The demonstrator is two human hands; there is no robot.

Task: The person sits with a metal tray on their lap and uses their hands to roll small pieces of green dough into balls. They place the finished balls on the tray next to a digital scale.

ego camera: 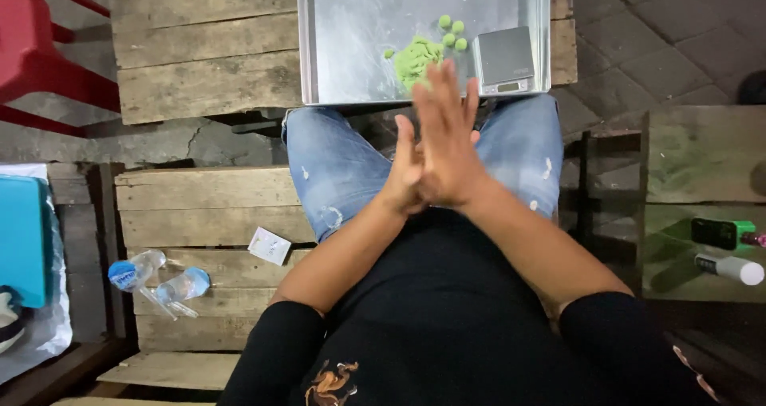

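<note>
Head view: left hand (pixel 404 174) and right hand (pixel 447 146) pressed palm to palm above the lap, grip flat, contents hidden. Green dough (pixel 415 57) heaped on metal tray (pixel 343 39) at twelve o'clock, small balls (pixel 452 33) and scale (pixel 503 59) beside it. Likely soft, light, sticky; best pinched gently from the heap's edge.

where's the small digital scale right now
In the head view, the grey scale sits in the metal tray's right corner, beside the green dough balls, just beyond the pressed-together hands.
</note>
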